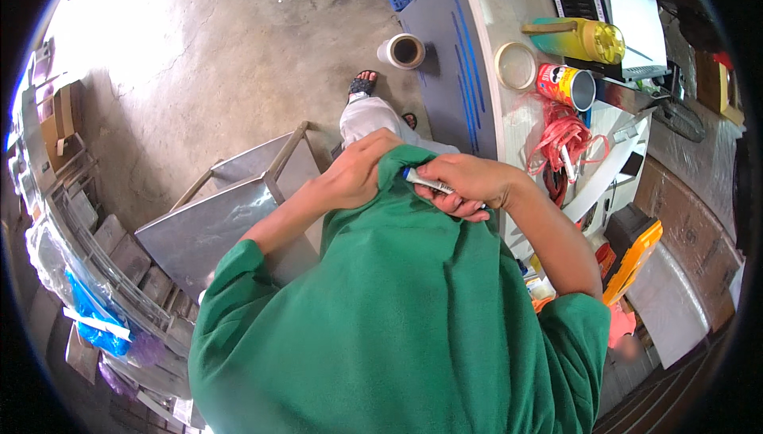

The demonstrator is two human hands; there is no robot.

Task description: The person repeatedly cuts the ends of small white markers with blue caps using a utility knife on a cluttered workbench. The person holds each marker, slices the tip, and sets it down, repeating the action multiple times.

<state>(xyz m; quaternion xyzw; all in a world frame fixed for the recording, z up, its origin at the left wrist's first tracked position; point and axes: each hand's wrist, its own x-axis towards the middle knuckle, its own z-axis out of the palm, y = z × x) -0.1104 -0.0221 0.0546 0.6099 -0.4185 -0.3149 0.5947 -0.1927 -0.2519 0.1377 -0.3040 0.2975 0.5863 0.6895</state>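
Observation:
My left hand (pixel 356 170) is closed on the bunched front hem of a green shirt (pixel 397 165), the shirt I have on. In my right hand (pixel 469 182) is a white marker pen (pixel 427 183) with a blue end. That blue end touches or lies right against the gathered cloth; which, I cannot tell. Fingers wrap the marker's barrel, and a small dark blue bit shows by the fingertips at its other side. Part of the left fingers is hidden behind the fabric.
On the workbench to the right (pixel 509 29) are a yellow-green bottle (pixel 576 40), a red can (pixel 566 87), a round lid (pixel 515 65) and tangled red string (pixel 560 141). A white roll (pixel 401 51) stands ahead. A metal-topped stool (pixel 230 227) is at left.

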